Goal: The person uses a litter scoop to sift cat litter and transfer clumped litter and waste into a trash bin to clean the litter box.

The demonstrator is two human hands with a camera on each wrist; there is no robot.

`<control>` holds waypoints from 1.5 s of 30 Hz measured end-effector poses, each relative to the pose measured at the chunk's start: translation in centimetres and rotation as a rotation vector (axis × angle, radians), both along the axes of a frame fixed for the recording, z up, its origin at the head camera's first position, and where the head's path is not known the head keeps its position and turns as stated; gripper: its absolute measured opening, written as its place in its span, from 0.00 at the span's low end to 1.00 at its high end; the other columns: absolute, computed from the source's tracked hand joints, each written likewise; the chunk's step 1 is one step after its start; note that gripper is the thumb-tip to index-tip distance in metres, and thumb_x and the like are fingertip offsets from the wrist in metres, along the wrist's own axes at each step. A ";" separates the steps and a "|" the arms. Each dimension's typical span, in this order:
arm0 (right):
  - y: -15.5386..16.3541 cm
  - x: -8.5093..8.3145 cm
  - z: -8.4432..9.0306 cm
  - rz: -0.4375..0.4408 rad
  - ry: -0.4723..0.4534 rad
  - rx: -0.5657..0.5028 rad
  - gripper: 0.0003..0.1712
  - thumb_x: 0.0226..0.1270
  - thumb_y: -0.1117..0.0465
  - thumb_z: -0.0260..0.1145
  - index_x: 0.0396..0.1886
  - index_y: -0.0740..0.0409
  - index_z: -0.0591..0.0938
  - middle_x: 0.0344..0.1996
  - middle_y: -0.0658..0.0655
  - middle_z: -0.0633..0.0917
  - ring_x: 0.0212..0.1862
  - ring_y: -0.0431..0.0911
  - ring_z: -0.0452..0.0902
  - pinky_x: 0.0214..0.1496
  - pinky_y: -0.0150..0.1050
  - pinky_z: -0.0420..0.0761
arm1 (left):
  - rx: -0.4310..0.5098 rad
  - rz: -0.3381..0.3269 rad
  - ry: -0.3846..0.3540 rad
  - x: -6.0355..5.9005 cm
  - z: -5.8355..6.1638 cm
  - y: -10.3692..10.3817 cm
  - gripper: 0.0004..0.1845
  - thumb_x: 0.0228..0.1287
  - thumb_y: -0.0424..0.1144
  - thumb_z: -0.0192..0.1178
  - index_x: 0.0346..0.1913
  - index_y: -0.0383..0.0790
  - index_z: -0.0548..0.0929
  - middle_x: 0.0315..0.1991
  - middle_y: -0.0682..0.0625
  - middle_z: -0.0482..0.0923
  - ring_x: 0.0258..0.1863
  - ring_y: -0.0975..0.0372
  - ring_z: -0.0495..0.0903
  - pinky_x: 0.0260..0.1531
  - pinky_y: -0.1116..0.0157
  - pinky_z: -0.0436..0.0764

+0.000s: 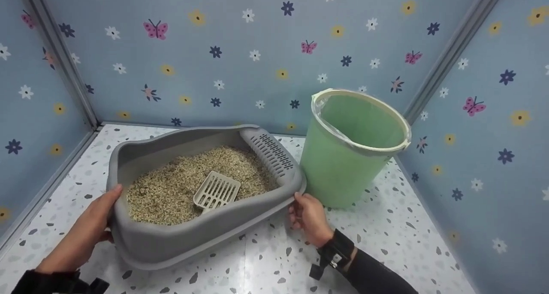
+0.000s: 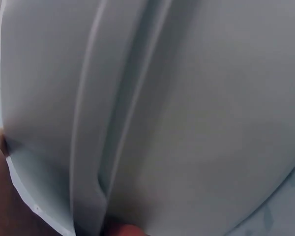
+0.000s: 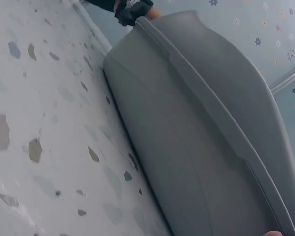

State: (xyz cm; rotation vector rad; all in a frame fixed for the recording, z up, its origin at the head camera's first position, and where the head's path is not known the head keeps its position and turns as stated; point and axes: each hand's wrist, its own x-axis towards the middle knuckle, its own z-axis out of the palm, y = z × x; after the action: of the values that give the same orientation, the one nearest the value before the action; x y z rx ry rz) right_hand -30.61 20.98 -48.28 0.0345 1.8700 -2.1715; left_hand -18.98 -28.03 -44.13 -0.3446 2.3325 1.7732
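Both hands grasp the litter tray (image 1: 180, 238): left hand (image 1: 83, 234) on its left rim, right hand (image 1: 309, 216) curled on the right rim. Tray sits on the speckled bench (image 1: 386, 242), scoop (image 1: 216, 191) loose inside. Risk: tilting spills litter, or it knocks the green bucket (image 1: 343, 174) just beside it.

walls (image 1: 257, 36): blue w/ flowers, butterflies; floor (image 1: 266, 264): white terrazzo, speckled | metal corner strips (image 1: 450, 53)

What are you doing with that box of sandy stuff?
A person's left hand and right hand grip opposite sides of a grey plastic litter tray filled with beige pellet litter. A cream slotted plastic scoop lies in it. A pale green plastic bucket stands beside it on the speckled white floor.
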 end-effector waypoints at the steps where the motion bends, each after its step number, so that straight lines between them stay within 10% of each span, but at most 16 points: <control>1: 0.1 -0.2 0.0 -0.014 -0.001 -0.002 0.16 0.92 0.49 0.54 0.45 0.56 0.73 0.30 0.53 0.79 0.25 0.42 0.72 0.22 0.32 0.70 | 0.000 0.005 -0.022 0.4 0.0 0.3 0.53 0.86 0.74 0.30 0.88 0.29 0.42 0.64 0.31 0.69 0.47 0.57 0.79 0.42 0.55 0.84; 12: 0.6 -0.8 -0.3 -0.028 0.025 0.018 0.14 0.93 0.51 0.51 0.45 0.55 0.72 0.30 0.51 0.77 0.27 0.41 0.71 0.24 0.32 0.70 | -0.028 0.067 -0.054 1.4 0.2 1.2 0.49 0.88 0.70 0.38 0.84 0.27 0.52 0.42 0.47 0.75 0.34 0.58 0.75 0.31 0.60 0.81; 22: 2.1 0.0 -0.5 0.070 0.029 0.045 0.16 0.92 0.50 0.53 0.42 0.54 0.74 0.30 0.51 0.77 0.27 0.42 0.71 0.25 0.32 0.70 | -0.067 0.051 0.020 0.4 -0.1 0.5 0.54 0.86 0.74 0.31 0.89 0.27 0.45 0.77 0.24 0.64 0.52 0.66 0.81 0.46 0.57 0.85; 33: 3.1 -4.9 -0.4 0.114 0.066 0.121 0.18 0.92 0.49 0.52 0.41 0.55 0.73 0.25 0.51 0.75 0.24 0.41 0.68 0.23 0.33 0.63 | -0.044 0.133 -0.100 5.6 1.5 5.8 0.56 0.83 0.76 0.28 0.88 0.29 0.37 0.66 0.27 0.60 0.37 0.52 0.75 0.30 0.58 0.80; 38: 3.3 -5.4 -0.4 0.170 0.087 0.121 0.16 0.93 0.52 0.50 0.42 0.56 0.71 0.26 0.50 0.72 0.25 0.40 0.66 0.22 0.31 0.63 | -0.098 0.207 -0.075 6.0 1.3 7.2 0.53 0.83 0.75 0.29 0.83 0.28 0.46 0.43 0.38 0.69 0.28 0.54 0.71 0.25 0.60 0.76; 45: 4.4 -5.6 -0.3 0.270 0.103 0.143 0.16 0.93 0.52 0.49 0.41 0.54 0.73 0.28 0.50 0.73 0.26 0.40 0.67 0.24 0.32 0.65 | -0.096 0.278 -0.044 5.6 0.9 7.0 0.48 0.83 0.75 0.27 0.78 0.33 0.57 0.37 0.43 0.66 0.24 0.55 0.69 0.26 0.60 0.75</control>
State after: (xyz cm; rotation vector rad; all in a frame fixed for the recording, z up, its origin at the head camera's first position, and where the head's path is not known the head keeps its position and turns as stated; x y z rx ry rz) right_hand -36.18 25.39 -48.62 -0.2900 1.9541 -1.8904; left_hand -13.35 -21.04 -43.28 -0.7474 2.4413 1.7488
